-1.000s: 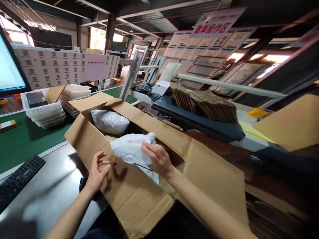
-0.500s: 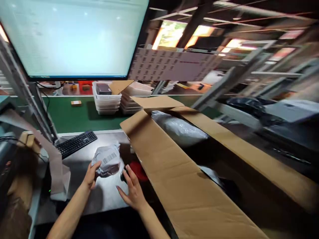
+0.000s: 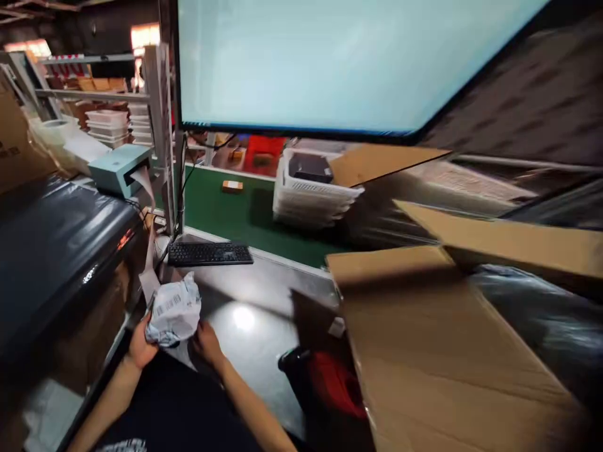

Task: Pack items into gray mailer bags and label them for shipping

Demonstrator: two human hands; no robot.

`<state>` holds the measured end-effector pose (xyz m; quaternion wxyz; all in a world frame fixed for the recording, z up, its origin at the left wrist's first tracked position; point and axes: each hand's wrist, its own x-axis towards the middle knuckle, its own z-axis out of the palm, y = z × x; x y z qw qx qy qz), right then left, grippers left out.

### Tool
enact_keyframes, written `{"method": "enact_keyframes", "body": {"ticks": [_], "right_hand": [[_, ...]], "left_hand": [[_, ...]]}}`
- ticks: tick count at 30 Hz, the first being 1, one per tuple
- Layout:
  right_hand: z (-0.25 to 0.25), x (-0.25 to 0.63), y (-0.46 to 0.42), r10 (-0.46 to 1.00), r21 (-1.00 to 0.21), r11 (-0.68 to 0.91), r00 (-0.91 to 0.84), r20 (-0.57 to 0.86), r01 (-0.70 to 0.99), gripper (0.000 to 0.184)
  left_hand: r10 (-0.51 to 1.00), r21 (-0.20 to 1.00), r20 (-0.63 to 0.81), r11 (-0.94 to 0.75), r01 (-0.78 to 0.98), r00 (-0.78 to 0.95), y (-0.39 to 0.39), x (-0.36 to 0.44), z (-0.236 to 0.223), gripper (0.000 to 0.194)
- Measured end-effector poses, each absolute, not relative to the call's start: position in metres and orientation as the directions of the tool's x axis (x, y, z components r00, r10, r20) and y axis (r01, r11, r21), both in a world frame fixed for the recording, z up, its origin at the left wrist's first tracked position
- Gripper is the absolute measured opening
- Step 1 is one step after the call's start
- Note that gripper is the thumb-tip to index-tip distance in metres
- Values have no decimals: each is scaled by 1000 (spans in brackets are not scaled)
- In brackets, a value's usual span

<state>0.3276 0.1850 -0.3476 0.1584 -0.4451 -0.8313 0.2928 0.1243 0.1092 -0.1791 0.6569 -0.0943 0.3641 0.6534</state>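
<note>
A crumpled white plastic mailing bag (image 3: 175,312) with a printed barcode label faces up in front of me, above the near left part of the metal worktop (image 3: 254,301). My left hand (image 3: 142,344) grips its lower left edge, thumb along the side. At the bag's lower right edge is my right hand (image 3: 207,344), its fingers curled against the bag and partly hidden behind it. A strip of label paper (image 3: 149,279) hangs just behind the bag. The black keyboard (image 3: 210,253) lies farther back.
A big open cardboard box (image 3: 424,351) fills the right side, with plastic-wrapped goods (image 3: 541,307) inside. Beside it lies a black and red object (image 3: 325,380). Stacked white baskets (image 3: 311,194) stand on the green belt (image 3: 207,194). A label printer (image 3: 120,168) sits left; a monitor (image 3: 330,69) hangs overhead.
My view has swung left, bringing the printer into sight. The mailing bag has come left and nearer my body. My right hand, apart from it and spread before, now meets its right edge.
</note>
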Motion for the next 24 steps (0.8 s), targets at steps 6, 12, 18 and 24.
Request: {"method": "enact_keyframes", "body": {"ticks": [6,12,18,24], "right_hand": [[-372,311,189,790,-679,426,-611,-43,599,73],[-366,288,180,678,-704,554,-732,73,443,59],[-313,266,224,924,-959,198,-365,114,201,34],[-173,199,354,935,-989,46,-343,91,-137,76]], "left_hand": [[854,358,-466,-56,-932,-231,33,66,-196,44],[824,363,-468,-152,-920,-320,27,78,-196,44],[807,388,-488,-142,-911,-334,38,94,-191,42],[733,436,-568,-117,-892,-374,34,104,-201,34]]}}
